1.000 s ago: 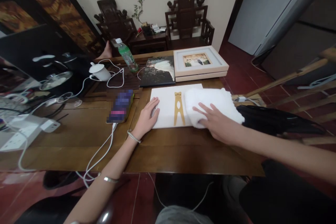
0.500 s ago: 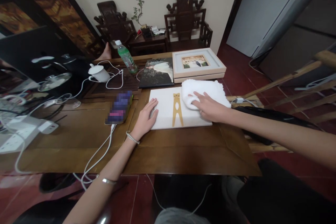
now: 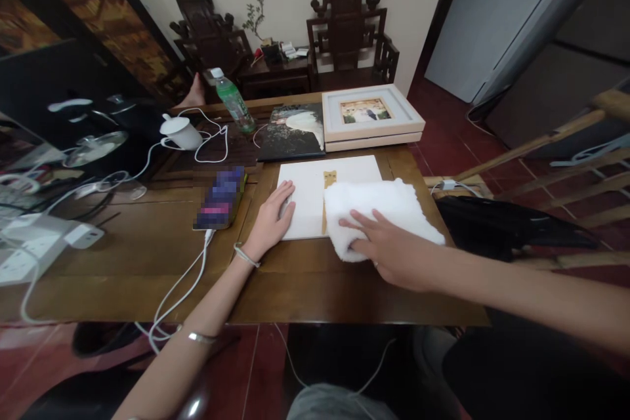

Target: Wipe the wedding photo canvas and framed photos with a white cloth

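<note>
While my left hand [image 3: 272, 218] lies open on the left edge of a white board [image 3: 302, 193], I press a white towel [image 3: 388, 200] with my spread-fingered right hand [image 3: 398, 252], just right of the yellow cat figure [image 3: 329, 177], whose long axis points away from me.

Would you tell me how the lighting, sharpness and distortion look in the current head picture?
Head view: dim light, with deep shadow beneath the table; wide-angle distortion seems to stretch the right forearm towards the edge; the phone screen is pixelated; fine texture on the white cloth looks soft.
</note>
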### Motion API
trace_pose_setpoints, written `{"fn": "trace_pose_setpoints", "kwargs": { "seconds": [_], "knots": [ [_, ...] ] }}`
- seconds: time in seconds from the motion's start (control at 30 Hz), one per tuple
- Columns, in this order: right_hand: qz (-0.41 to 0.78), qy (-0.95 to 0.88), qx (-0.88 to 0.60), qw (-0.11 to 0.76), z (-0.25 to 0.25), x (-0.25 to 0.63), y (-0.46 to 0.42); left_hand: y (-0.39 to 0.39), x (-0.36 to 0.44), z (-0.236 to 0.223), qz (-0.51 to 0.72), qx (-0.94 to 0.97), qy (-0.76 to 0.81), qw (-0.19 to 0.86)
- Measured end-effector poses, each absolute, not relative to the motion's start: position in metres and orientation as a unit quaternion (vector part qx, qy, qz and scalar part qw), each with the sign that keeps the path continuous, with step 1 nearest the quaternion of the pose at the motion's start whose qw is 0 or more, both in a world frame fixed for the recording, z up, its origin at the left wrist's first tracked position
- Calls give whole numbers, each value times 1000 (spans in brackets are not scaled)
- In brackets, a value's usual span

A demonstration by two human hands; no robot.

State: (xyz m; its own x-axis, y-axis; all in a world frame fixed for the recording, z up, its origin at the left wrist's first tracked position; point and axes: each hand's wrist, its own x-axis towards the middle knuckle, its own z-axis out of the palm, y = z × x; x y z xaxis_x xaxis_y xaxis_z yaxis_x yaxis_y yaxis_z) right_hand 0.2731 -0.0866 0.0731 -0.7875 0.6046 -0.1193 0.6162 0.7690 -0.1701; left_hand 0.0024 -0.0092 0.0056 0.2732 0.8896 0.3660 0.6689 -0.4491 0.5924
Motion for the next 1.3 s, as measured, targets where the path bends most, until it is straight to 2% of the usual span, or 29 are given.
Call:
{"fn": "trace_pose_setpoints", "kwargs": {
  "seconds": [0.13, 0.3, 0.37, 0.57, 0.73, 1.03, 1.17, 1.3],
  "knots": [
    [-72, 932, 355, -3, 68, 271, -35, -9, 2, 5, 337, 782, 499, 159],
    [-121, 876, 465, -46, 64, 242, 12, -9, 0, 5, 334, 785, 498, 155],
    [-120, 883, 452, -39, 63, 229, 6, -9, 0, 4, 332, 786, 498, 155],
    [-41, 961, 273, 13, 64, 217, -63, -8, -1, 3, 336, 785, 493, 166],
    [-58, 976, 204, 59, 72, 233, -64, -7, 0, 1, 342, 791, 482, 159],
    [13, 948, 319, 15, 65, 223, 21, -7, 1, 1, 348, 785, 487, 161],
    [26, 929, 367, 42, 59, 205, -5, -7, 1, 2, 345, 784, 489, 165],
    [27, 941, 335, 22, 62, 200, -67, -7, 2, 3, 345, 783, 491, 165]
  ]
}}
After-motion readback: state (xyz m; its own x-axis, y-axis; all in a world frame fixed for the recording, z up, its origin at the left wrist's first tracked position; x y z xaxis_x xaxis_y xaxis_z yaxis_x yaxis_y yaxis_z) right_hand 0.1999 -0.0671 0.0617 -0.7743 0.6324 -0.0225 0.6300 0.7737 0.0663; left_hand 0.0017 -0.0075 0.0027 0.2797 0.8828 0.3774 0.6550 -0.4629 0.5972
